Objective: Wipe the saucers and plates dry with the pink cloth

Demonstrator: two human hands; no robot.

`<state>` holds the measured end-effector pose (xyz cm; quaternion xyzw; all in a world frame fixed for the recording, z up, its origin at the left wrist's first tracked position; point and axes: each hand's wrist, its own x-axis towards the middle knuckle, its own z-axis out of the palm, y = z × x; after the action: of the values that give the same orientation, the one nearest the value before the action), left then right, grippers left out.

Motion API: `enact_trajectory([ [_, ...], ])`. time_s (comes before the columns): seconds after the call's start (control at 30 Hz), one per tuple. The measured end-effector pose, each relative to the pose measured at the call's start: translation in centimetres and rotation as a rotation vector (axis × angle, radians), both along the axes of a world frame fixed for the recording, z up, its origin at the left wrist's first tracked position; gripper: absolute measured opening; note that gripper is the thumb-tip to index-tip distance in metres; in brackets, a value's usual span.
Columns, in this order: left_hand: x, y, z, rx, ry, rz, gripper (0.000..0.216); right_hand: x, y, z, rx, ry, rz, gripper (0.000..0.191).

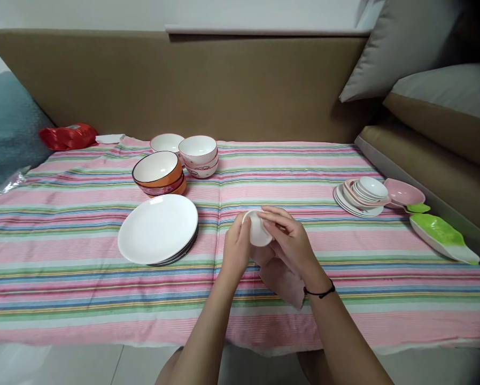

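A small white dish (259,229) is held up above the striped cloth, between both hands. My left hand (237,240) is closed on its left side, with the thumb along the rim. My right hand (290,235) is closed at the dish's right edge, its fingers reaching over the rim. From under the dish and my right palm hangs a pinkish cloth (282,280). How much of that cloth lies behind the dish is hidden. To the left of my hands is a stack of large plates (157,229), white on top and dark-edged below.
Stacked orange-and-red bowls (157,168) and white bowls with red rims (199,149) stand behind the plates. At right are small dishes on plates (366,197), a pink bowl (402,192) and a green leaf-shaped dish (440,235). Red plastic packaging (68,137) lies back left.
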<state>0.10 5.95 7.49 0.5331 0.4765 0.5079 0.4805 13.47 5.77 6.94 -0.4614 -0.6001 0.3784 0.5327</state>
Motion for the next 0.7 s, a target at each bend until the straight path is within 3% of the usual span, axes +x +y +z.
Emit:
enact_trajectory([
  [0.13,0.3,-0.5,-0.1,-0.047,0.040,-0.066,0.030,-0.4,-0.1,0.2,0.135,-0.235,-0.083,0.020],
  [0.27,0.3,-0.3,-0.3,-0.162,-0.033,-0.001,0.032,-0.9,-0.5,0.4,0.251,-0.394,-0.134,0.039],
  [0.4,0.0,0.2,-0.1,-0.202,-0.086,0.049,0.035,-1.3,-0.8,0.4,0.294,-0.441,-0.065,0.049],
  [0.57,-0.1,0.3,-0.1,-0.129,-0.030,0.171,0.029,-1.6,-0.7,0.1,0.306,-0.434,-0.148,0.041],
  [0.7,0.1,0.2,0.2,-0.138,-0.003,0.194,0.036,-1.8,-0.8,0.1,0.270,-0.440,-0.145,0.042],
])
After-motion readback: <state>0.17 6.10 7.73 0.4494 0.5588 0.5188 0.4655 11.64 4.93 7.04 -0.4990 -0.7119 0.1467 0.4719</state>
